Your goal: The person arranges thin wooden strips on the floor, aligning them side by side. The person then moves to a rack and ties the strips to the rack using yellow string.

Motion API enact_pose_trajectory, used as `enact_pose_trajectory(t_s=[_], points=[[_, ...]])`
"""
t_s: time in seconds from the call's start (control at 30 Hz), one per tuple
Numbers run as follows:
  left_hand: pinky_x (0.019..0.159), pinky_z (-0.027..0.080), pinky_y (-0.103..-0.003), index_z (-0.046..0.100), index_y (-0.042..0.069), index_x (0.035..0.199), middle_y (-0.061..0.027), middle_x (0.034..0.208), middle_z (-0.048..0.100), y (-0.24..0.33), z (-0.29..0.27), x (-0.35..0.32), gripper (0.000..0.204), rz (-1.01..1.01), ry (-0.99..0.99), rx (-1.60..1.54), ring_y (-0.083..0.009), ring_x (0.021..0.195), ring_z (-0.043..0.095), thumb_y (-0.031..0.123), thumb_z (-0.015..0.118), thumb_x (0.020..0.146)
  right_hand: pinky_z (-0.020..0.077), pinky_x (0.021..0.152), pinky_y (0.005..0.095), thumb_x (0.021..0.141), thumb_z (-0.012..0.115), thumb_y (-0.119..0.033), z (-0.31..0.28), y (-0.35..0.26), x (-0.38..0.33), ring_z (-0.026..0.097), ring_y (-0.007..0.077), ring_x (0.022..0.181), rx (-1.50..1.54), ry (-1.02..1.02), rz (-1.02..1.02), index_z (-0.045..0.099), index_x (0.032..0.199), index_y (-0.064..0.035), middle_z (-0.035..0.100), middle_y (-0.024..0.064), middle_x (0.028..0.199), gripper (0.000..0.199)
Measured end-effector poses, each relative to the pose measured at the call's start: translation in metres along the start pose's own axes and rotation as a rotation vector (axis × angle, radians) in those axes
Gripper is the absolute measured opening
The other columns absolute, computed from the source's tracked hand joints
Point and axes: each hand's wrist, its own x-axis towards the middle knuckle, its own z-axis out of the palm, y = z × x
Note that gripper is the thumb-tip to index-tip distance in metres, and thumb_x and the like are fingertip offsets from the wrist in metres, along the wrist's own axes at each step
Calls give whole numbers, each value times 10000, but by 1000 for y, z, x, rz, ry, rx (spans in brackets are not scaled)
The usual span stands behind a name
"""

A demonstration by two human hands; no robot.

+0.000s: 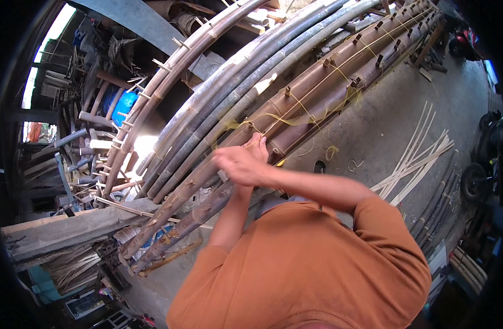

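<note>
Two long brown bamboo poles (295,107) lie side by side in front of me, running from lower left to upper right, with short pegs standing out of them. Yellow plastic strip (301,116) is wound across the poles and trails near my hands. My right hand (239,164) crosses over my left wrist, closed, with the yellow strip seeming to run from its fingers; its motion blurs it a little. Beyond it, my left hand (256,147) is at the upper pole beside a peg, its fingers bent together. What they pinch is hidden.
Grey bamboo poles (229,82) lie beyond the work, and a pegged brown pole (158,82) stands farther left. Pale split strips (418,159) are piled on the concrete floor (372,118) at right. A wooden beam (76,230) crosses at lower left. A wheel (474,182) stands at far right.
</note>
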Motion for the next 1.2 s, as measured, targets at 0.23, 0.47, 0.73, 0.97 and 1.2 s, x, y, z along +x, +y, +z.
enact_pose_trajectory(t_s=[0.23,0.47,0.73,0.97,1.2], points=[[858,484,-538,644,225,1214,-239,1033,676,-16,-9,8,355,-52,-111,-146,-462,994,624,415,434,1000,504,753,369,1001,457,-482,-79,100,76,632,223,757,-951,167,-94,686,852,-31,662,120,763,527],[804,503,-555,676,149,1119,-210,944,695,-10,-12,2,330,-73,-40,-89,-462,919,644,362,454,999,492,672,421,971,502,-292,-102,1,-57,572,347,599,-200,-630,42,593,700,7,579,193,627,414],[622,461,-255,686,7,975,-41,683,656,16,-51,78,291,59,241,-774,-75,641,572,183,462,1038,462,639,487,944,550,-313,-63,113,-111,585,415,656,-318,-302,-35,613,724,14,588,233,680,399],[813,495,-547,653,7,1091,-260,954,684,-43,-15,140,364,-51,188,39,-458,930,645,323,538,953,516,839,460,824,611,-186,-138,141,-164,672,336,842,-1075,-202,160,681,745,-42,687,160,792,179],[836,495,-526,644,15,1110,-271,1003,674,-73,-102,29,323,-66,199,79,-455,969,636,270,495,976,505,898,455,910,601,-225,-27,80,-131,637,367,989,-440,-140,139,686,1073,-65,666,179,1021,243]])
